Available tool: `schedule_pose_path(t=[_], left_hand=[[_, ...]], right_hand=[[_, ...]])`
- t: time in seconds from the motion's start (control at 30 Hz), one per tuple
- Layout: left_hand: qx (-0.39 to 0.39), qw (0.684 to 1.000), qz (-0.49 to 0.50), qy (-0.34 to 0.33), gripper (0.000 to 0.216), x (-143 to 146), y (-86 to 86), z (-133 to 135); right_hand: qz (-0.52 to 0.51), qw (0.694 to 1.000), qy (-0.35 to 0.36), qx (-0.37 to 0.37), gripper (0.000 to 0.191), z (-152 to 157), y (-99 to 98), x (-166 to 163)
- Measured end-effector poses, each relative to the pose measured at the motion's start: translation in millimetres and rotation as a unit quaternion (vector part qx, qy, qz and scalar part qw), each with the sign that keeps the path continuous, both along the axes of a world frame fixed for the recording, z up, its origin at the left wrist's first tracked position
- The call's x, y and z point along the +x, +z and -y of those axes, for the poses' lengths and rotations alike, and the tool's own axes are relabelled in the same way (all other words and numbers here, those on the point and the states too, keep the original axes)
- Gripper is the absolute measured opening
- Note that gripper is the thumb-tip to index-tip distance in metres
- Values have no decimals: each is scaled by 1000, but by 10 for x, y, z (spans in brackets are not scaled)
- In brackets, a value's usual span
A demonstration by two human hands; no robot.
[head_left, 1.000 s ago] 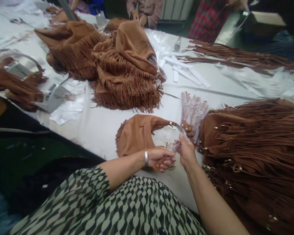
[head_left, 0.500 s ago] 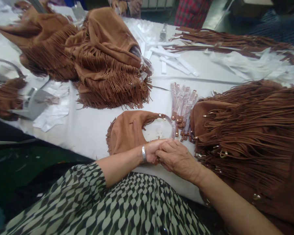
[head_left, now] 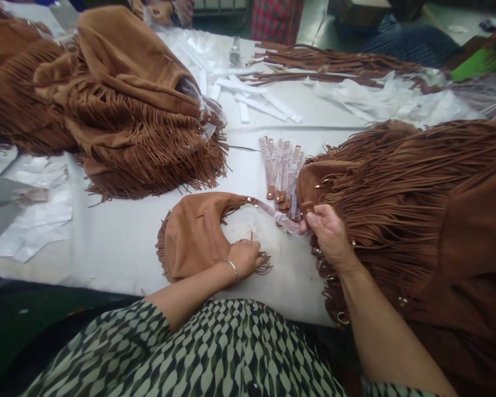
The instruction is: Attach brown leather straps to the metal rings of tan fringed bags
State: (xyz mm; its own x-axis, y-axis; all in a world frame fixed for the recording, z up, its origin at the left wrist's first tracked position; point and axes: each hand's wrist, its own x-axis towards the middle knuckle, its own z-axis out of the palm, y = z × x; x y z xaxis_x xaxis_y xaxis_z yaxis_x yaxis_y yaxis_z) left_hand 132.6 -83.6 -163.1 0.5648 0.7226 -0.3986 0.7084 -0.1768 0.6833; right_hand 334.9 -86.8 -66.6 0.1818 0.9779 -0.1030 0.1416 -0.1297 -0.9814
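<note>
A small tan suede fringed bag (head_left: 194, 234) lies flat on the white table (head_left: 119, 242) in front of me. My left hand (head_left: 244, 258), a silver bracelet at its wrist, rests closed on the bag's near end by a metal fitting and some fringe. My right hand (head_left: 328, 232) pinches the end of the bag's plastic-wrapped strap (head_left: 279, 216), which arches from the bag's top corner. Just beyond lies a bundle of wrapped straps (head_left: 281, 171).
A big heap of brown fringed bags (head_left: 413, 204) fills the right side, touching my right wrist. Another stack (head_left: 136, 121) sits at the left back. White paper strips (head_left: 260, 105) and plastic wrappers (head_left: 33, 220) litter the table. Other people stand at the far edge.
My hands were joined at the bag's near end. Now the right hand has moved right and up to the strap's end, while the left stays on the bag. The camera view shifted.
</note>
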Motion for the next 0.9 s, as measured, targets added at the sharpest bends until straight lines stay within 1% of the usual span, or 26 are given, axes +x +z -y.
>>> schedule_pose_path(t=[0.07,0.13,0.2,0.27,0.37,0.4,0.43,0.47,0.5,0.53,0.57,0.6,0.63,0.67,0.73,0.77,0.83,0.9], left_hand=[[26,999,-22,-30,21,-19,-60,63],[39,998,-34,-46,16,-67,-83,88],[36,997,-30,-62,13,-158,-68,87],[26,997,-13,-68,12,-287,-13,70],[21,999,12,-33,20,-509,154,8],[15,999,27,-14,21,-581,233,-27],[-8,998,62,8,22,-651,321,-68],[-51,991,120,34,24,-719,418,-114],[-111,973,193,59,26,-784,518,-159],[-181,942,271,84,29,-848,620,-200],[-245,901,341,108,33,-911,717,-234],[-294,863,391,129,37,-971,808,-257],[-322,837,418,148,39,-1029,889,-270],[-337,820,432,165,40,-1084,960,-273],[-350,801,447,189,40,-1184,1077,-256],[-357,796,450,190,40,-1229,1129,-242],[-368,792,453,178,40,-1305,1226,-213],[-370,798,445,167,40,-1360,1317,-193]], right_hand=[[44,997,32,-46,25,82,-151,-46],[85,990,66,-95,22,164,-300,-124],[96,985,73,-126,19,224,-430,-189],[80,984,73,-142,19,255,-523,-236],[39,981,115,-150,22,251,-549,-338],[20,980,133,-148,25,238,-521,-395],[-8,979,144,-146,28,219,-473,-463],[-43,978,148,-144,31,194,-406,-541],[-80,976,146,-143,33,165,-324,-627],[-116,972,144,-144,34,133,-229,-717],[-146,968,142,-147,33,101,-127,-809],[-168,964,141,-151,30,71,-21,-901],[-182,961,143,-154,28,47,81,-988],[-199,956,145,-158,27,30,175,-1070],[-240,945,142,-172,28,21,321,-1207],[-257,939,140,-180,29,28,370,-1262],[-268,932,143,-200,29,58,421,-1343],[-263,931,142,-209,27,100,430,-1394]])
